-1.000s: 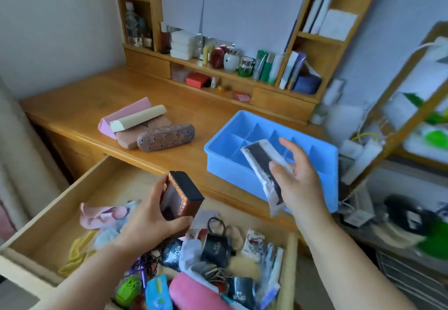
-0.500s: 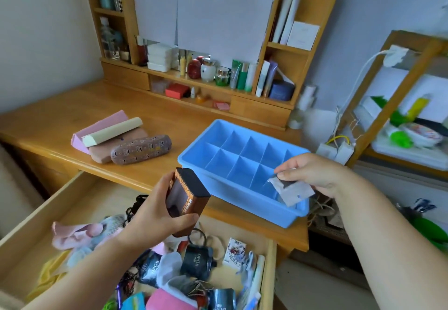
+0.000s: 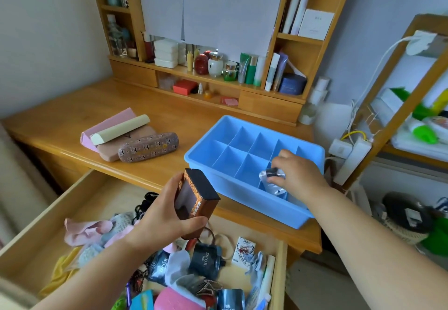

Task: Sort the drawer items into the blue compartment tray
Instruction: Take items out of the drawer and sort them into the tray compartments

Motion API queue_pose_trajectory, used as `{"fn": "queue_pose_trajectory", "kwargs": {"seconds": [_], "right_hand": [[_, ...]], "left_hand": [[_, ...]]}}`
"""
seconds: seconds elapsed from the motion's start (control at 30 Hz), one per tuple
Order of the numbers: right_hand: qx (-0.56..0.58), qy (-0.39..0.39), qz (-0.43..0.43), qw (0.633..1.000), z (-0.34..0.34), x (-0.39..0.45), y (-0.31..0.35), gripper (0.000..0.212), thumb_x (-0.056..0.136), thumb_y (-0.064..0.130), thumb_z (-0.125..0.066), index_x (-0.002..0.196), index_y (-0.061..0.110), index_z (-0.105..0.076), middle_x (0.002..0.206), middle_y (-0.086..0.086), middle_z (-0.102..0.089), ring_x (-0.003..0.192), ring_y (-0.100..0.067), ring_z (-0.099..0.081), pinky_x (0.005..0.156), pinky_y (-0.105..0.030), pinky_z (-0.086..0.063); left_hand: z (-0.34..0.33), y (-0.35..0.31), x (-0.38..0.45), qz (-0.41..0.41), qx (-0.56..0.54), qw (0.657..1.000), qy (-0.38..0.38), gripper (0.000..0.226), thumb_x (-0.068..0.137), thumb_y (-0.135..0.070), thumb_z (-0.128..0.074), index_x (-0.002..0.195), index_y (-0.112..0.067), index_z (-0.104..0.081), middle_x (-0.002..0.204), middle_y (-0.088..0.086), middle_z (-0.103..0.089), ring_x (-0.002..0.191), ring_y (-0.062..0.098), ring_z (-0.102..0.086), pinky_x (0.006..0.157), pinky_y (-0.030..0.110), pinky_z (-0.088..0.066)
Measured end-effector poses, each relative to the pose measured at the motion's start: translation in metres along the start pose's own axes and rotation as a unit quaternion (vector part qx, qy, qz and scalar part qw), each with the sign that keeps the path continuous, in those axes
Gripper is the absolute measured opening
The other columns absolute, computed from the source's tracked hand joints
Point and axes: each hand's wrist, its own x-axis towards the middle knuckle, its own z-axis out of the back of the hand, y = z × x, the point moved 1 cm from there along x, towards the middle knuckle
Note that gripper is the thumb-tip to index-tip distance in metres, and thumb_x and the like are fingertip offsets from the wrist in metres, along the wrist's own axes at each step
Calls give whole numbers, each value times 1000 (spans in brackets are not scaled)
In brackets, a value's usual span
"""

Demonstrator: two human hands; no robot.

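A blue compartment tray (image 3: 206, 158) sits on the wooden desk, right of centre. My right hand (image 3: 297, 176) reaches into its front right compartment and pinches a crumpled silver packet (image 3: 270, 182) there. My left hand (image 3: 167, 217) grips a brown and black box (image 3: 197, 200), held above the open drawer (image 3: 80, 203). The drawer holds several loose things: dark pouches (image 3: 204, 257), pink cloth (image 3: 84, 231), a small printed card (image 3: 243, 249) and pens.
Glasses cases (image 3: 148, 147) and a pink pouch lie on the desk left of the tray. Bottles and boxes line the back shelf (image 3: 218, 74). A power strip (image 3: 351, 157) and a cluttered rack stand to the right.
My right hand has lowered the silver packet into the tray's front right compartment. My left hand has lifted the brown box slightly. The camera has shifted right.
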Motion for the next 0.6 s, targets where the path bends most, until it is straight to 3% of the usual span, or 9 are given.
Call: {"fn": "queue_pose_trajectory", "kwargs": {"seconds": [0.1, 0.23, 0.3, 0.43, 0.53, 0.6], "right_hand": [[40, 75, 9, 996, 0, -3, -1, 25, 82, 37, -70, 92, 14, -68, 87, 4, -51, 78, -16, -50, 64, -30, -36], [79, 141, 26, 986, -8, -19, -10, 28, 92, 32, -58, 116, 21, -68, 95, 13, -53, 88, -8, -52, 77, -22, -40], [79, 157, 27, 984, -7, -20, -14, 28, 93, 27, -57, 120, 24, -66, 93, 18, -51, 87, -5, -52, 76, -16, -39], [46, 224, -13, 973, -3, -6, -11, 24, 86, 24, -63, 106, 34, -71, 80, 21, -53, 76, -2, -52, 64, -15, -37], [0, 324, -56, 944, -1, 5, 2, 15, 89, 36, -56, 85, 32, -70, 80, 13, -57, 74, -9, -52, 64, -21, -41], [12, 341, -92, 935, 8, 7, 6, 36, 95, 49, -44, 72, 28, -62, 82, 7, -53, 76, -12, -51, 69, -24, -40]], "left_hand": [[-2, -3, 1, -2, 9, 1000, 0, 99, 53, -43, -81, 137, -38, -30, 120, -9, -59, 105, 8, -63, 86, 34, -55], [-5, -7, 2, -3, 13, 1000, -2, 97, 52, -45, -80, 134, -42, -29, 119, -11, -57, 102, 5, -63, 81, 26, -56], [-5, -8, 2, -2, 13, 1000, 3, 96, 53, -44, -80, 133, -43, -28, 120, -10, -57, 102, 5, -63, 81, 27, -56], [-7, -9, -1, -8, 18, 1000, 10, 97, 53, -43, -81, 136, -39, -30, 120, -8, -58, 104, 9, -63, 84, 34, -56], [-7, -12, -1, -14, 13, 1000, 7, 88, 53, -42, -82, 125, -54, -32, 115, -15, -60, 102, 5, -64, 80, 27, -56], [-6, -13, -1, -15, 2, 1000, 4, 85, 54, -40, -83, 118, -61, -33, 115, -16, -60, 102, 5, -64, 80, 26, -56]]}}
